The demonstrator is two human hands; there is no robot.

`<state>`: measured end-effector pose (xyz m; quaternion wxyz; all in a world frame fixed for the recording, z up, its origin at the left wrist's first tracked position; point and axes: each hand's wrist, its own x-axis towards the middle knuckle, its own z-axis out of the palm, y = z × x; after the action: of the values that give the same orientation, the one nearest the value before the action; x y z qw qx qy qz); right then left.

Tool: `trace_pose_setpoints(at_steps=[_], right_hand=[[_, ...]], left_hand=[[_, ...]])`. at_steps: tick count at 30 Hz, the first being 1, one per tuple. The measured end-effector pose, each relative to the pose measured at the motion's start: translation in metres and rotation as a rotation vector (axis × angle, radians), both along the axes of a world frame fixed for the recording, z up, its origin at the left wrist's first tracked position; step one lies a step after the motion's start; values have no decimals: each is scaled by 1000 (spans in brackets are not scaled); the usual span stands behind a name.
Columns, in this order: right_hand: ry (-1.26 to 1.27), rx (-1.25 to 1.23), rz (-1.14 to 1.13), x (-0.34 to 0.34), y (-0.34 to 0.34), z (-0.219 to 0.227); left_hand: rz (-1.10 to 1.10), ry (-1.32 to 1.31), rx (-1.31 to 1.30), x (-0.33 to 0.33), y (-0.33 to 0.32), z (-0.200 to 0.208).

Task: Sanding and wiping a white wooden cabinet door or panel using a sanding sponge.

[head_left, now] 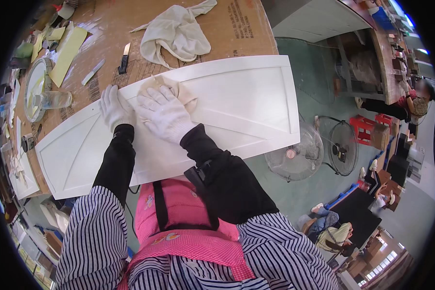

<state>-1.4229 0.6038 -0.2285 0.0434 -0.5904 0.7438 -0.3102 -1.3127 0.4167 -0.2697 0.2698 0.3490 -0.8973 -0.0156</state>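
A long white panel point(256, 116) with raised diagonal strips and a curved far edge lies across the table's near edge. Over its left half rests my left hand point(115, 107), in a white glove, flat and with fingers stretched toward the far edge. My right hand point(164, 115), gloved too, presses flat with spread fingers on a beige rag point(184, 96), which is bunched between the hand and the panel. Behind the panel lies a crumpled white cloth point(176, 36). A black-handled knife point(123, 63) and a thin pale blade point(93, 72) lie left of that cloth.
Brown cardboard covers the table point(106, 24). At left are yellow sandpaper-like sheets point(68, 55), a round tray point(30, 108), a clear cup point(55, 100) and a tape measure point(28, 142). Two floor fans point(295, 153) stand at right, near red stools point(362, 128). Other people sit farther right.
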Motion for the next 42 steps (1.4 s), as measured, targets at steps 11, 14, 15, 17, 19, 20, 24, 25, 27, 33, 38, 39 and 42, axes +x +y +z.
trace_pose_setpoints(at_steps=[11,14,15,17,19,20,24,25,27,33,38,39,42], right_hand=[[481,407,-875,-199,181,6],[417,418,-904,-187,179,11],[456,409,-834,-176,188,12],[455,372,-680,-149,197,13],[385,352,-592,-131,223,24],[393,355,-588,-133,226,22],[422,381,-587,-154,220,23],[431,392,-621,-160,212,22],[448,367,-645,-162,207,22],[419,431,-614,-138,227,21],[424,430,-648,-161,218,16],[411,384,-684,-169,212,15],[425,370,-730,-168,208,11]], left_hand=[[18,12,38,-3,3,0],[22,-10,40,3,6,1],[18,-26,33,2,5,1],[36,-26,23,13,-2,5],[46,-18,51,12,-1,7],[50,-12,58,10,0,8],[36,4,45,0,4,4],[37,-4,44,0,4,4],[37,-4,46,1,4,4],[67,-50,72,11,-1,6],[51,-61,110,5,4,6],[25,-36,86,3,5,5],[17,-22,58,7,0,1]])
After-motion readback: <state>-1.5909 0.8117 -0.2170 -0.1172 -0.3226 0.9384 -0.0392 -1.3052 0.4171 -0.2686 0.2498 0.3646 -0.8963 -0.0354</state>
